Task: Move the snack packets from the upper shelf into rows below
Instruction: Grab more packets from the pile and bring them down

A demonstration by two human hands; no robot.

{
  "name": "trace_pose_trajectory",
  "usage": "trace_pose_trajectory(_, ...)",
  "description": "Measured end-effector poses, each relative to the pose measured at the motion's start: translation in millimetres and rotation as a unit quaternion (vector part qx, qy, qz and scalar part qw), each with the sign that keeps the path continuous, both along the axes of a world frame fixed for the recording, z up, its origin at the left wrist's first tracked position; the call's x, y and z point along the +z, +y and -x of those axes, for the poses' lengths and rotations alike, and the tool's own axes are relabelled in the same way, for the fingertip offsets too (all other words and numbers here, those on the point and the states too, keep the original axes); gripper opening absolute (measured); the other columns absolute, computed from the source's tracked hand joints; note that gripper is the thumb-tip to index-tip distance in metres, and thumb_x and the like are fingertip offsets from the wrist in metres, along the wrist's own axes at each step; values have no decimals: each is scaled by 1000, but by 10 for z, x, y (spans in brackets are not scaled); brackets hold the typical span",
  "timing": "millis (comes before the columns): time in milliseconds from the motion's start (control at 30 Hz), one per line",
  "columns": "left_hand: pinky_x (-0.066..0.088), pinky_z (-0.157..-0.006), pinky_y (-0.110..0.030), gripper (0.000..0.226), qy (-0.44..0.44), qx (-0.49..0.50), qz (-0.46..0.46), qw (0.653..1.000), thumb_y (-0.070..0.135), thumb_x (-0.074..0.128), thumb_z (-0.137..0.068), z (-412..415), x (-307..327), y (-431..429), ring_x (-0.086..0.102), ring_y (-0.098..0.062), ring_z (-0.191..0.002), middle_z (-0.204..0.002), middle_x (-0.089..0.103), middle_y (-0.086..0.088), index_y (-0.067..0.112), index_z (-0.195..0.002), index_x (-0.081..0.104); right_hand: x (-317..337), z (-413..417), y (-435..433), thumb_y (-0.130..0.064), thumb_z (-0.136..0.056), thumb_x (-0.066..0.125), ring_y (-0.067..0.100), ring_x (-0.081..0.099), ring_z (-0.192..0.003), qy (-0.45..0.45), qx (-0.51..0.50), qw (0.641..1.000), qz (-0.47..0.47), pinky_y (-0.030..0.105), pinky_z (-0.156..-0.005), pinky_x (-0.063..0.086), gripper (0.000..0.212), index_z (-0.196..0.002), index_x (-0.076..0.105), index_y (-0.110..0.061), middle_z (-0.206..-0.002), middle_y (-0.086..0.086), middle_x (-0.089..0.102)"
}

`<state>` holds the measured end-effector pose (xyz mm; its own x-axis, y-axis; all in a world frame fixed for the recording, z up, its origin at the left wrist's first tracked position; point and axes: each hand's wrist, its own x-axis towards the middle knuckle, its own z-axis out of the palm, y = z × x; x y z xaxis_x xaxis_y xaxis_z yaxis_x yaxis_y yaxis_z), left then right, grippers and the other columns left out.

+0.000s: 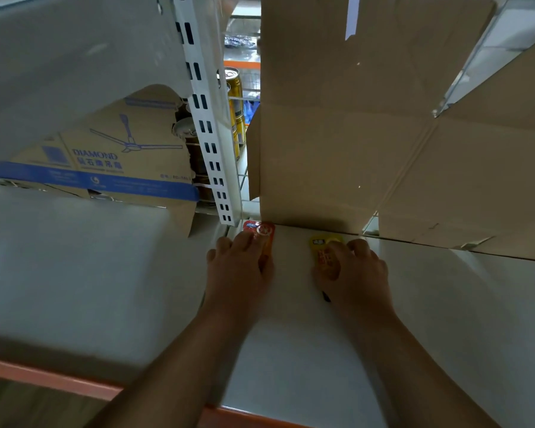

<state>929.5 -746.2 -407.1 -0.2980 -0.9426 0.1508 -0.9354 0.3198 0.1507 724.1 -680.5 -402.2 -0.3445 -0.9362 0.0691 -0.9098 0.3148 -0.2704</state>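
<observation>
**A:** Entry one, the hands?

**B:** Left hand (pixel 238 267): palm down, fingers bent over the red packet (pixel 261 230) and closed on it. Right hand (pixel 352 270): likewise clamped on the yellow packet (pixel 322 242). One packet per hand, probably so two go down together.

**A:** Location of the packets?

**B:** Both lie flat on the white shelf (pixel 291 335), far back and near each other. The red one is just beside the foot of the slotted upright (pixel 210 134), and both sit just before the cardboard box (pixel 337 134). Pushing them to the back likely starts a row and leaves the front free.

**A:** Description?

**B:** Small flat sachets, glossy, with printed labels — red with a round emblem, yellow with orange print. The text is too small to read.

**A:** Surroundings?

**B:** Gold cans (pixel 237 97) stand beyond the upright, and a fan carton (pixel 105 162) is at the left.
</observation>
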Motion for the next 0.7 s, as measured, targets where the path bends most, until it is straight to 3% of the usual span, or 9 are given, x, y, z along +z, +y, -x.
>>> trace_pose_trajectory(200, 45, -81, -42, 48, -1, 14, 16, 1000, 45, 52, -93, 5, -6, 26, 56, -31, -103, -137, 61, 3, 27, -136, 62, -5, -18, 13, -66, -81, 46, 25, 57, -103, -1, -7, 1000, -2, 40, -88, 45, 60, -129, 59, -33, -114, 1, 54)
trace_pose_trajectory(500, 44, -85, -46, 58, 24, -33, 52, 998, 49, 53, -88, 17, 37, 79, 54, -31, -108, -143, 55, -1, 28, -142, 55, 27, -39, -10, -56, -79, 65, 29, 60, -102, -20, -13, 1000, 2, 40, -88, 47, 55, -128, 62, -29, -116, 5, 57)
trace_pose_trajectory(700, 47, -90, -51, 50, 65, -121, 96, 986, 51, 48, -87, 296, 53, 198, 53, -36, -117, -134, 60, -5, 26, -126, 67, 107, 88, 175, -54, -70, 65, 36, 62, -91, -48, -64, 995, 60, 43, -83, 52, 61, -122, 69, -23, -108, 13, 64)
